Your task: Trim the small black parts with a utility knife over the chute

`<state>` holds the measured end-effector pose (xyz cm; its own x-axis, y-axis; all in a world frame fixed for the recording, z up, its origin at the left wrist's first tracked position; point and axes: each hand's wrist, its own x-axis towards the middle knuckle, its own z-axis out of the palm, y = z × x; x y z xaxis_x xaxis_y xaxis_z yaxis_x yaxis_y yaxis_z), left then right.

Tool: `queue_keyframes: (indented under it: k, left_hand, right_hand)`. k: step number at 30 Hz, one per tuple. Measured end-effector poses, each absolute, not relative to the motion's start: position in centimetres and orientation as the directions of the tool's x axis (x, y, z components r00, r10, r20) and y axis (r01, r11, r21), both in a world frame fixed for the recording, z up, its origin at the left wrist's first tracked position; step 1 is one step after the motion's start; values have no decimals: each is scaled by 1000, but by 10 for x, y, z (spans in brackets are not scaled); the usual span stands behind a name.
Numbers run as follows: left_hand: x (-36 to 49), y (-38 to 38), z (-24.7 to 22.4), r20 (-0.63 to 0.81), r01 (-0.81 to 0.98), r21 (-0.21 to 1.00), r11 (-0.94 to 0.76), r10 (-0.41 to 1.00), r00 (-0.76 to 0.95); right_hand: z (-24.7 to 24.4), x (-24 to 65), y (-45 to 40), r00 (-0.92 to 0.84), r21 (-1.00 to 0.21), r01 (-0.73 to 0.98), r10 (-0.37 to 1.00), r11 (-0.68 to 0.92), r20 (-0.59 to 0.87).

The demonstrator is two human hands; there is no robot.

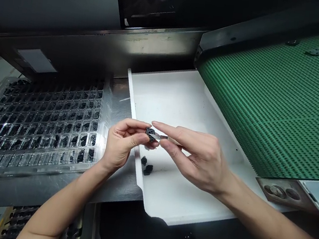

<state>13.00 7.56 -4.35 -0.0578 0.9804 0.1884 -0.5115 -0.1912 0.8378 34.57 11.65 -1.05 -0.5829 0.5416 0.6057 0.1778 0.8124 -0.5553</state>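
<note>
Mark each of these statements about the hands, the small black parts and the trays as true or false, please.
1. The left hand pinches a small black part. True.
2. The right hand rests flat on the green belt. False: it holds a thin metal tool at the part.
3. Two loose black parts lie on the white tray. True.
4. The clear compartment tray is right of the white tray. False: it is on the left.

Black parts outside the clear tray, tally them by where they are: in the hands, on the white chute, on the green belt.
Held black part between left hand and right hand: 1
Loose black parts on white chute: 2
Dark parts on green belt: 2
Total: 5
</note>
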Motion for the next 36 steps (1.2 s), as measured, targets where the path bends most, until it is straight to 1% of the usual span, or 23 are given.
queue_keyframes:
  k: [6,13,18,23,26,32,36]
  left_hand:
    - [130,75,-43,136,-463,870,-171,985,-107]
    - [128,75,-43,104,-435,888,-148,987,-122]
    - [127,75,-43,122,-428,891,-153,988,-98]
    - [128,76,-42,161,-469,865,-179,984,-79]
    - [128,76,-41,158,-483,857,-181,984,-88]
    - [127,76,-42,116,-457,877,-145,989,-90]
    - [126,80,-43,75,-486,868,-100,995,-69]
  right_hand:
    - [-9,347,115,-595,-593,185,569,784,568]
    - [-8,347,116,-613,-562,191,545,805,572]
    - [-9,349,117,-599,-553,217,557,804,575]
    - [-8,349,117,-614,-584,189,559,789,557]
    - [-9,349,115,-630,-591,187,557,785,541]
    - [-11,350,118,-629,-543,233,551,807,549]
    - [-13,352,119,-627,-508,256,541,822,560]
